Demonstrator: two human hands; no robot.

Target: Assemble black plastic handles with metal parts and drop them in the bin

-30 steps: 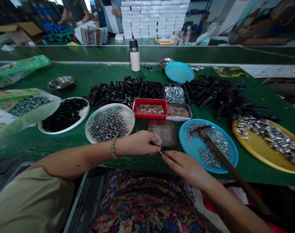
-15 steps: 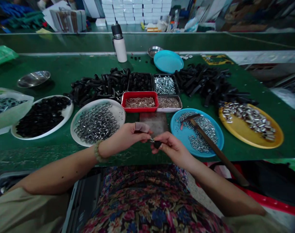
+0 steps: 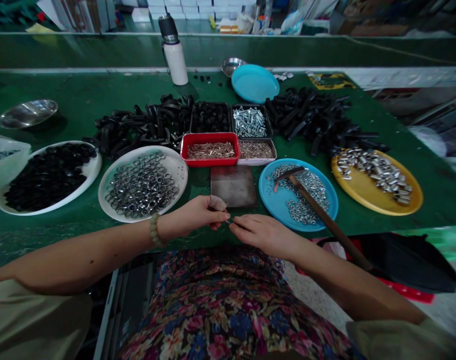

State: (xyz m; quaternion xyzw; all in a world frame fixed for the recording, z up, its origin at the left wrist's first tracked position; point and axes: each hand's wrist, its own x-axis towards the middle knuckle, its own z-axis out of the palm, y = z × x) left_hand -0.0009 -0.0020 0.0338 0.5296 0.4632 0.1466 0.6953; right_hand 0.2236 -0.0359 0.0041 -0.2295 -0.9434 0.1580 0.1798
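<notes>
My left hand (image 3: pixel 200 217) and my right hand (image 3: pixel 263 233) meet fingertip to fingertip at the near edge of the green table (image 3: pixel 81 102), just in front of a flat metal plate (image 3: pixel 233 186). Both pinch a tiny metal part (image 3: pixel 228 220) between them; it is too small to name. A bead bracelet (image 3: pixel 154 230) circles my left wrist. The white plate of metal rings (image 3: pixel 142 182) lies left of my hands. To their right, a hammer (image 3: pixel 318 212) rests on the blue plate of small nuts (image 3: pixel 298 194).
Red tray of pins (image 3: pixel 210 149), trays of screws (image 3: pixel 251 121) and black parts (image 3: pixel 210 117), piles of black handles (image 3: pixel 138 127), white plate of black caps (image 3: pixel 48 175), yellow plate of metal sleeves (image 3: pixel 377 180), a steel bowl (image 3: pixel 27 112), a flask (image 3: pixel 173 50), an upturned blue plate (image 3: pixel 254 83).
The view has tilted down and shifted. My hands have stayed together at the table edge; the dark piece seen in my right fingers half a second ago no longer shows.
</notes>
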